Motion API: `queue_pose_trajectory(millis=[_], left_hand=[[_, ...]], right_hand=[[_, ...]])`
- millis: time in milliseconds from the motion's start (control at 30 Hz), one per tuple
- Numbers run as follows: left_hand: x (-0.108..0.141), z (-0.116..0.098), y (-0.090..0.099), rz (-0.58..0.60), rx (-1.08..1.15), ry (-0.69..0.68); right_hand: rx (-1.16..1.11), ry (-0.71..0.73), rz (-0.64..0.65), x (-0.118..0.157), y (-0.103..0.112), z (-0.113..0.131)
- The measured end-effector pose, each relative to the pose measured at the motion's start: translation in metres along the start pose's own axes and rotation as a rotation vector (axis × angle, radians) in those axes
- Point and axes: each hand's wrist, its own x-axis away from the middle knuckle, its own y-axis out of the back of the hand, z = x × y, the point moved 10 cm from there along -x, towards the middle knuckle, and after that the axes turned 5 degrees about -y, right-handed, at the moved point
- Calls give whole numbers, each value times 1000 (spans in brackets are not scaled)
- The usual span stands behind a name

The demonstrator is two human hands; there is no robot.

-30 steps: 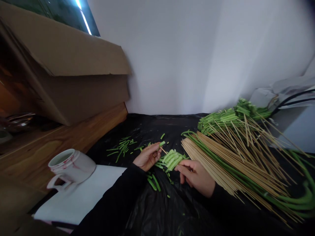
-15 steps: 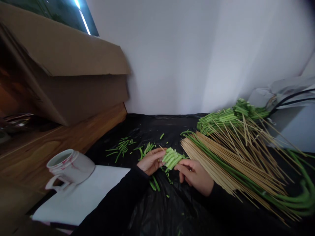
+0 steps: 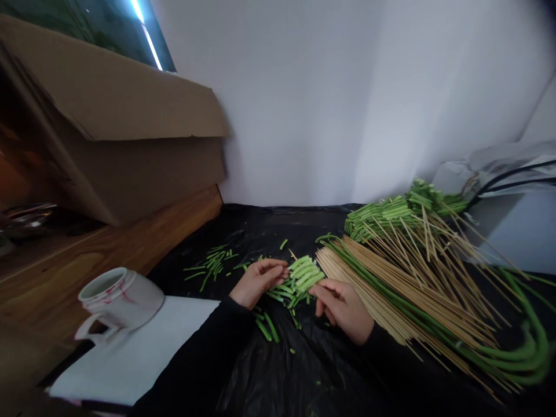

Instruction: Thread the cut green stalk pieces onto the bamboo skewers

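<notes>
A skewer of cut green stalks (image 3: 304, 273), the pieces lying side by side like a small raft, is between my hands. Its bare wooden tip points up and left. My right hand (image 3: 343, 307) pinches it at the lower right end. My left hand (image 3: 260, 282) is at its left edge, thumb and fingers pressed together; whether a piece is between them I cannot make out. Loose cut stalks (image 3: 267, 327) lie beneath and beside my left hand, on black plastic sheeting (image 3: 269, 376). Another scatter of cut stalks (image 3: 212, 263) lies farther left.
Bamboo skewers (image 3: 391, 284) with long green stalks (image 3: 490, 353) across them lie at right. Behind them is a pile of filled skewers (image 3: 377, 217). At left, a white mug (image 3: 130, 301) stands on white paper (image 3: 169, 336), near a large cardboard box (image 3: 152, 174). A wall (image 3: 295, 116) rises behind.
My left hand has shifted slightly left, its fingers coming off the skewer's tip to the left edge. The row of stalks now shows more fully. My right hand keeps its pinch.
</notes>
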Motion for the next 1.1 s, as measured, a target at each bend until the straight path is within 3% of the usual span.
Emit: queue_pose_trajectory(millis=[133, 200, 267, 367, 533, 700, 800, 900, 1067, 1100], left_hand=[[0, -22, -13, 197, -252, -10], [-12, -40, -8, 229, -464, -78], [-34, -56, 5, 168, -678, -159], [-73, -60, 28, 11, -1012, -149], [-122, -39, 35, -118, -1135, -114], [-141, -21, 33, -210, -1195, -87], [-144, -18, 30, -188, -1183, -92], [-136, -30, 25, -140, -1138, -136], [-87, -51, 23, -55, -984, -193], [-75, -47, 21, -8, -811, -181]], right_hand=[[-17, -15, 1, -2, -1, -6], [-27, -14, 0, -2, -1, -6], [-41, -11, -12, -2, 0, -5], [-81, -19, -62, -2, 8, -2], [-129, -11, -113, -5, 21, 0], [-117, -16, -112, -7, 21, -4], [-112, -14, -103, -7, 20, -4], [-122, -15, -92, -6, 19, -2], [-128, -16, -45, -1, 12, 8], [-131, -14, -27, 0, 9, 10]])
